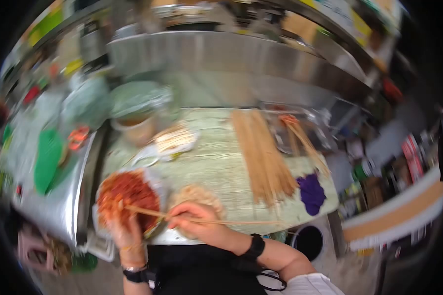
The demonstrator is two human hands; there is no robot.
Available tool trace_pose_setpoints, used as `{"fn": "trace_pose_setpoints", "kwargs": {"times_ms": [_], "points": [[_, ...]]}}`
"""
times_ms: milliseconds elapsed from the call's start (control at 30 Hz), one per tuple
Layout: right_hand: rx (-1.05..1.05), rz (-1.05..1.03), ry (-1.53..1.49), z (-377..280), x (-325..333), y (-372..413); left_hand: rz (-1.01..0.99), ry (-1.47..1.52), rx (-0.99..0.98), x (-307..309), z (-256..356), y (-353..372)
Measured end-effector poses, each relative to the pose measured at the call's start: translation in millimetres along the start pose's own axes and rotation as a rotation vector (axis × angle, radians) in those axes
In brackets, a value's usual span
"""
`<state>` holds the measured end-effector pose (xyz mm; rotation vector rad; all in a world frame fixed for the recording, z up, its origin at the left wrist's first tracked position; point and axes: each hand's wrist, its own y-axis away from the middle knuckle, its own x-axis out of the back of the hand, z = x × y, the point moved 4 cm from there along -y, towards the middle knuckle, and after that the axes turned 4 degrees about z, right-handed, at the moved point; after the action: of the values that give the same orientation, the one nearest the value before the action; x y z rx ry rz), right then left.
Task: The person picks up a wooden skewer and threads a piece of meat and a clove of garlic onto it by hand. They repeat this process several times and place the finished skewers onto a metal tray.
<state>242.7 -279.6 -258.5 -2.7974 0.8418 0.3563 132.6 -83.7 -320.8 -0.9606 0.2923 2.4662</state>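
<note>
My right hand [194,219] pinches a long thin wooden skewer [150,212], held roughly level. Its left tip reaches my left hand [125,238], which seems to wear a thin clear glove. The left fingers close round some red-coated meat [109,209] at that tip; blur hides the exact piece. Beneath them is a lined bowl [161,184] full of red marinated meat [133,189]. Partly under my right hand sits a heap of pale pieces [197,195], too blurred to name.
Many bare skewers [263,157] lie in a bundle on the pale green board [211,132]. Beyond them, a clear tray [325,130] holds loaded skewers [300,132]. A purple cloth [311,194], a tub [135,129] and a white bag of pale sticks [174,140] are also there.
</note>
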Motion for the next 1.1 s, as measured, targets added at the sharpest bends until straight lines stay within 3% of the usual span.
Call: {"fn": "trace_pose_setpoints", "kwargs": {"times_ms": [100,133,233,300,333,367,433,533,700,767,800,833,900,933,1000,1033,1100], "points": [[-0.002,0.092,-0.074,-16,29,4,-0.091,0.155,0.024,-24,6,6],[0.048,0.222,-0.059,-21,52,8,-0.110,0.156,0.033,-29,9,5],[0.264,0.573,-0.062,-49,133,22,-0.014,0.055,0.038,-18,9,-6],[0.368,0.854,-0.178,-75,193,31,-0.083,-0.469,-0.235,-6,11,-15],[0.419,0.876,-0.167,-84,227,31,-0.092,-0.291,-0.199,-21,11,-8],[0.470,0.898,-0.155,-90,264,30,-0.093,-0.293,-0.197,-20,11,-9],[0.459,1.116,-0.256,-93,327,25,-0.064,-0.400,-0.178,-12,10,-9],[0.446,1.278,-0.442,-83,396,14,-0.101,-0.386,-0.211,-23,11,-1],[0.343,1.364,-0.625,-56,422,10,-0.035,-0.443,-0.199,-13,12,-2],[0.053,0.875,-0.245,-45,413,-2,-0.046,-0.449,-0.190,-14,11,-3],[-0.060,0.839,0.004,-56,369,-7,-0.039,-0.434,-0.195,-21,10,-1],[-0.071,0.837,0.006,-56,347,-13,-0.033,-0.418,-0.201,-24,11,1],[-0.441,0.662,0.920,-49,317,-22,-0.047,-0.532,-0.255,-19,11,1],[-0.444,0.659,0.922,-41,310,-22,-0.070,-0.642,-0.314,-19,12,0],[-0.234,0.590,1.749,-37,296,-27,-0.071,-0.575,-0.262,-20,12,-1],[-0.234,0.576,1.753,-33,301,-31,-0.074,-0.509,-0.215,-20,11,-1],[-0.544,0.563,1.427,-24,317,-36,-0.073,-0.572,-0.245,-24,15,2]]}}
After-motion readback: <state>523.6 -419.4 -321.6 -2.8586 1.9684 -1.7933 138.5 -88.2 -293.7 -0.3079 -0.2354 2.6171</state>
